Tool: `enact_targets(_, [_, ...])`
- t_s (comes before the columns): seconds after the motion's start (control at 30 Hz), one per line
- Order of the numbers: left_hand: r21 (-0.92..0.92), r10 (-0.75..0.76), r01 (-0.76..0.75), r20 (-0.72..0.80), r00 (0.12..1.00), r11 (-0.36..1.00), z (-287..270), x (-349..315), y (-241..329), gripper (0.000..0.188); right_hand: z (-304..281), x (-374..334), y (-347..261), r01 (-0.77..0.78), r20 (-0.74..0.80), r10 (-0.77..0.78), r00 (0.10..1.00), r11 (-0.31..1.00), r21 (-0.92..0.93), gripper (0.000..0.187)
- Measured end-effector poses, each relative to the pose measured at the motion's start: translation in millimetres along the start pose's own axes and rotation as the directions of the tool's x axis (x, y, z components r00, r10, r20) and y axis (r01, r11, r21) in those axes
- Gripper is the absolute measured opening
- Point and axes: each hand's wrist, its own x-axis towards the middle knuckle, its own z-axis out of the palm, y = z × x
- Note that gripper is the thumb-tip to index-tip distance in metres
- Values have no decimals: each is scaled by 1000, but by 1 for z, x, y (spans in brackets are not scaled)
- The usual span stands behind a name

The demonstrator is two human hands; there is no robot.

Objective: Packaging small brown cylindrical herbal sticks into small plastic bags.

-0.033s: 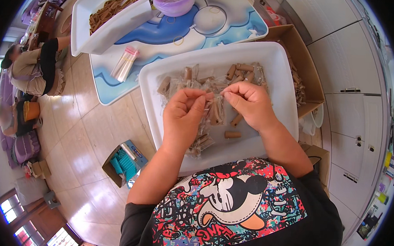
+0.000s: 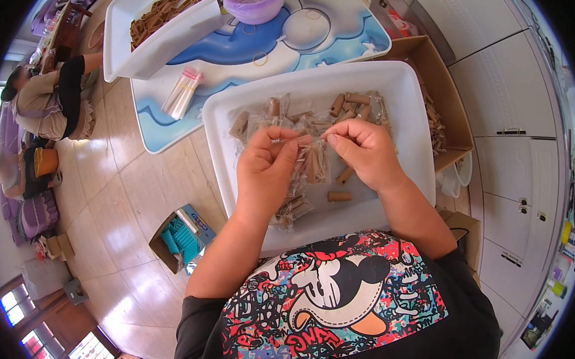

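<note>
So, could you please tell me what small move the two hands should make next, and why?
I'd probably slide the right hand along the top of the clear bag while the left hand steadies it: both pinch near its top, brown tubes show through, and whether it is closed is hard to tell.

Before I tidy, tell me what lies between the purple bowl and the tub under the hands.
In the head view, tabletop with two thin rings separates bowl and tub.
</note>
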Motion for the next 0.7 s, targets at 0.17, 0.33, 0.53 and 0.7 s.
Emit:
enact_targets(0.17, [18, -89, 89, 3, 996, 996, -10, 2, -6, 10, 0, -1, -5, -76, 31, 75, 997, 997, 22, 14])
enact_targets(0.33, [4, -33, 33, 52, 998, 999, -12, -1, -6, 8, -4, 1, -10, -230, 33, 228, 973, 957, 174, 18])
enact_targets(0.53, [245, 71, -69, -3, 997, 967, -6, -4, -1, 12, 4, 6, 9, 22, -5, -23, 1000, 988, -154, 19])
enact_targets(0.7, [269, 197, -179, -40, 980, 946, -44, 8, 9, 12, -19, 1, -25, 54, -195, -40, 980, 996, 70, 25])
